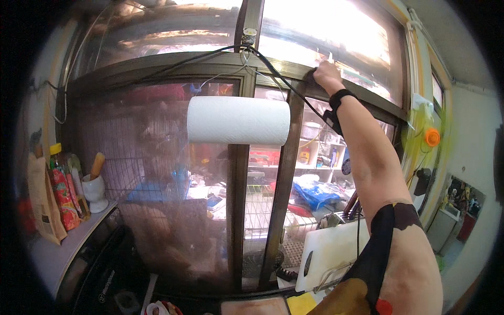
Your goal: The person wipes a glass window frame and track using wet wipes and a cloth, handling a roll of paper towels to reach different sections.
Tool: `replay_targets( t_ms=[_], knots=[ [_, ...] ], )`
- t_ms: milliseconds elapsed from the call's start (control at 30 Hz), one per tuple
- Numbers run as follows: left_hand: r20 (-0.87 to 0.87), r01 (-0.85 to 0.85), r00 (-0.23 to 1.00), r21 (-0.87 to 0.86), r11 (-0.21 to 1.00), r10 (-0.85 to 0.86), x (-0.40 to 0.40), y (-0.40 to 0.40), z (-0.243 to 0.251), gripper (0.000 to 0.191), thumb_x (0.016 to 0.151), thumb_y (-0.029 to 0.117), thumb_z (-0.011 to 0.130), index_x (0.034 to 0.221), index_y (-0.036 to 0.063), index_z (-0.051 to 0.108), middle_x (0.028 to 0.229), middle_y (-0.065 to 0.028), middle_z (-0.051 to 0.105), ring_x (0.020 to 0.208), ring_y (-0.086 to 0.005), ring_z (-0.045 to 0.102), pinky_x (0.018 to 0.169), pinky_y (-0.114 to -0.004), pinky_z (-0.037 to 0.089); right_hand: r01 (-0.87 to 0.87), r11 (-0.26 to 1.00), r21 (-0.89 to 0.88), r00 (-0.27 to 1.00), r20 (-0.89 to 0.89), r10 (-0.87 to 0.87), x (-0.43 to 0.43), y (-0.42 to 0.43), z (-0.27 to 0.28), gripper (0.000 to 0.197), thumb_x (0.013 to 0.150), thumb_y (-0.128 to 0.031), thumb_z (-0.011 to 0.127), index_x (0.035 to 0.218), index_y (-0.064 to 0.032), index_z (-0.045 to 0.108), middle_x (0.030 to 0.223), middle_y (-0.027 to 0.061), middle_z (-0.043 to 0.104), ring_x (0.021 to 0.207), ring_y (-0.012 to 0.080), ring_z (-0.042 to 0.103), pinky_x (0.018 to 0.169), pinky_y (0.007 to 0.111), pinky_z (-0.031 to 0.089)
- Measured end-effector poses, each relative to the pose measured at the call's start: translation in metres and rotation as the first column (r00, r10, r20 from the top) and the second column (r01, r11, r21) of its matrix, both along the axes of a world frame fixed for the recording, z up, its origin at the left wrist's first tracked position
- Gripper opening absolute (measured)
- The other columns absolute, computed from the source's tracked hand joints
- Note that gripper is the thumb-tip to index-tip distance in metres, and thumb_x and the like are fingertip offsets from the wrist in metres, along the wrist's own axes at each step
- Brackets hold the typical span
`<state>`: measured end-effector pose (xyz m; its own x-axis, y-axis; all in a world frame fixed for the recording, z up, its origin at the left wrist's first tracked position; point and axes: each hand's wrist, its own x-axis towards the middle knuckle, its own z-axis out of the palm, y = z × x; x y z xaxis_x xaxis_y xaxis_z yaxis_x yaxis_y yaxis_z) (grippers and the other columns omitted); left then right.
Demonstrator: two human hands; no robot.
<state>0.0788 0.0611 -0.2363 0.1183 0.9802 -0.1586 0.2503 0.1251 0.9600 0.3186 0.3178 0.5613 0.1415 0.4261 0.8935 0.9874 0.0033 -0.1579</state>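
My right hand [328, 74] is raised to the brown metal window frame [275, 63], at the crossbar below the upper pane. Its fingers look curled, with a dark patch beside them; I cannot tell whether that is a held thing or a shadow. A black strap [341, 99] circles the wrist. My left hand is out of view. Left of my raised arm, a white paper towel roll [238, 120] hangs level on a wire [224, 73] from the frame's middle post. A black cable [289, 84] runs past the roll toward my wrist.
A shelf [43, 256] at left holds a paper bag [45, 197], a red pouch [65, 201] and a white mortar [94, 193] with a wooden pestle [97, 165]. A white cutting board [330, 252] stands at lower right. A green fan with an orange hub [432, 137] is at right.
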Motion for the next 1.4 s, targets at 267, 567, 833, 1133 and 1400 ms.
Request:
replay_targets(
  t_ms=[267,567,833,1133,1400],
  knots=[
    [-0.018,-0.024,1.000,0.038,0.999,0.024,-0.010,0.006,-0.007,0.043,0.088,0.003,0.054,0.130,0.0054,0.048,0.133,-0.0143,0.046,0.123,-0.0308,0.042,0.098,-0.042,0.040,-0.139,0.990,-0.016,0.969,0.206,0.139,-0.105,-0.014,0.000,0.026,0.080,-0.013,0.053,0.098,0.0016,0.065,0.104,0.0226,0.064,0.098,0.0373,0.062,0.084,0.043,0.050],
    [-0.025,-0.059,0.998,0.112,0.992,0.062,-0.006,0.025,-0.010,0.042,0.087,0.003,0.054,0.128,0.0052,0.050,0.130,-0.0145,0.048,0.121,-0.0308,0.044,0.098,-0.041,0.040,0.077,0.997,-0.018,0.997,-0.007,-0.077,0.053,-0.001,-0.005,0.031,0.082,-0.013,0.050,0.108,-0.0012,0.061,0.111,0.0220,0.062,0.102,0.0359,0.061,0.087,0.043,0.049],
    [-0.067,-0.056,0.996,0.147,0.988,0.066,-0.012,0.031,-0.017,0.041,0.086,0.003,0.055,0.127,0.0051,0.051,0.128,-0.0147,0.050,0.119,-0.0307,0.045,0.097,-0.041,0.041,-0.024,1.000,-0.003,0.962,0.271,0.024,-0.044,-0.001,-0.026,0.021,0.080,-0.009,0.052,0.091,-0.0013,0.068,0.098,0.0208,0.066,0.091,0.0349,0.065,0.077,0.041,0.053],
    [-0.121,-0.066,0.989,0.184,0.981,0.090,-0.024,0.034,-0.030,0.040,0.085,0.003,0.056,0.125,0.0049,0.053,0.125,-0.0149,0.053,0.117,-0.0306,0.047,0.097,-0.040,0.041,-0.197,0.980,0.036,0.867,0.473,0.157,-0.087,-0.003,-0.029,0.020,0.086,-0.010,0.049,0.095,-0.0042,0.066,0.103,0.0178,0.062,0.097,0.0354,0.062,0.081,0.044,0.050],
    [-0.063,-0.109,0.990,0.206,0.973,0.124,-0.033,0.024,-0.064,0.039,0.084,0.003,0.056,0.123,0.0048,0.055,0.123,-0.0151,0.054,0.115,-0.0306,0.049,0.096,-0.040,0.042,0.061,0.997,-0.039,0.889,0.456,-0.036,-0.064,-0.007,-0.022,0.021,0.085,-0.011,0.049,0.094,-0.0053,0.067,0.096,0.0184,0.066,0.090,0.0344,0.065,0.075,0.042,0.052]
  ],
)
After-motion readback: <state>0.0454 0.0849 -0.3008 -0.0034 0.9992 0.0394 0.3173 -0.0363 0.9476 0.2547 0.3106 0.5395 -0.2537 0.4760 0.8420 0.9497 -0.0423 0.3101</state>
